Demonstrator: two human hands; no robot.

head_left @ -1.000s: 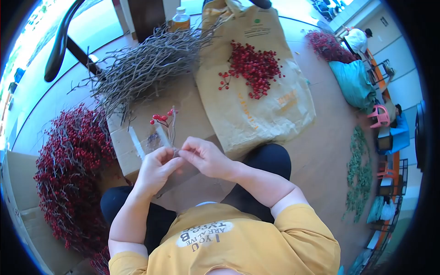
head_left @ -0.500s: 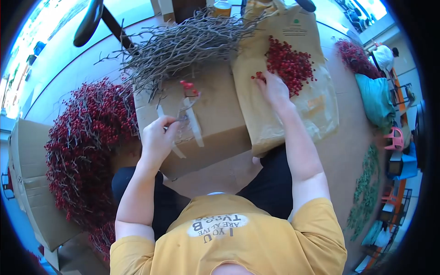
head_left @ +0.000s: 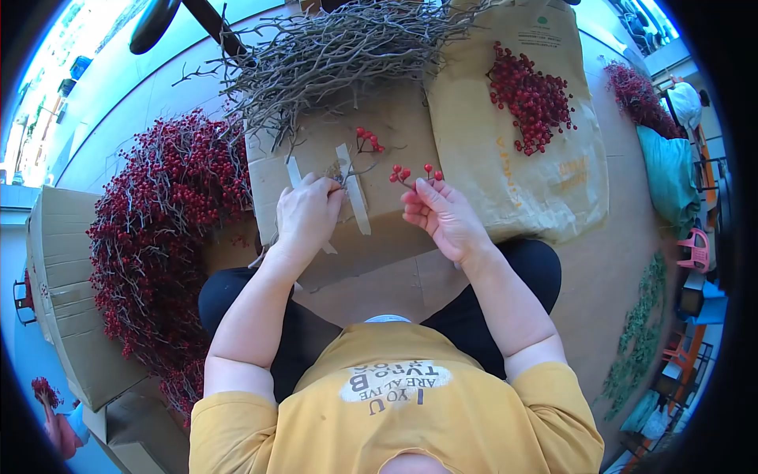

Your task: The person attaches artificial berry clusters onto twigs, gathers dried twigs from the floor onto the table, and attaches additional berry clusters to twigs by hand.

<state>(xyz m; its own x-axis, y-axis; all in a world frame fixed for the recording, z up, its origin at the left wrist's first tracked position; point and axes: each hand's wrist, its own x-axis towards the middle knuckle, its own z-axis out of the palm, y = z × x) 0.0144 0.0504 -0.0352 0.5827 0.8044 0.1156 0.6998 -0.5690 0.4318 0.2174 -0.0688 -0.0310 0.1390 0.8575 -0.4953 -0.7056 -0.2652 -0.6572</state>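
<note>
My left hand (head_left: pixel 306 213) is closed on a thin grey twig (head_left: pixel 360 169) over the cardboard box (head_left: pixel 395 170); red berries (head_left: pixel 369 140) sit at the twig's upper end. To its right, my right hand (head_left: pixel 447 219) pinches the stem of a small red berry sprig (head_left: pixel 414 175) between thumb and index finger. Pale tape strips (head_left: pixel 354 193) stick to the box beside my left hand. A heap of red berries (head_left: pixel 530 99) lies on the tan sack (head_left: pixel 513 174) beyond my right hand. Bare grey branches (head_left: pixel 339 55) are piled across the far side of the box.
A large mass of red-berried branches (head_left: pixel 162 237) stands at the left, beside an open carton (head_left: pixel 79 316). Green sprigs (head_left: pixel 638 336), a teal sack (head_left: pixel 667 178) and a pink chair (head_left: pixel 695 250) are at the right. Parts of other people show at the far right and lower left.
My right hand has come back from the berry heap on the sack, bringing a small berry sprig near my left hand. The view has shifted, so the box and sack appear slightly displaced.
</note>
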